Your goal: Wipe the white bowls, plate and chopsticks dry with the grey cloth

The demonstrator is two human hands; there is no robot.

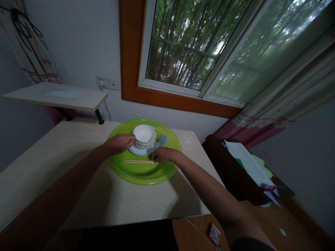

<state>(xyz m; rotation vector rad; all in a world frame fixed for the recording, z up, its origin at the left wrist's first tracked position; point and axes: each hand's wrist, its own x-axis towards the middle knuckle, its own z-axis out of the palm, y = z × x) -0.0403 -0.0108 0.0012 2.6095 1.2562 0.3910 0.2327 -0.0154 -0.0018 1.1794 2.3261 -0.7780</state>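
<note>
A stack of white bowls stands on a white plate, which rests in a large round green tray. My left hand is closed, its fingertips at the left side of the stack. In front of the plate lies a pair of light wooden chopsticks, running left to right. At their right end is my right hand, with bent fingers pinched on them; the fingertips are partly hidden. Behind that hand a grey-blue patterned piece, perhaps cloth or a packet, lies beside the plate.
The tray is on a pale wooden table. A raised shelf stands at the back left, with a sheet on top. Wall and window are behind. On the right, a dark cabinet holds papers.
</note>
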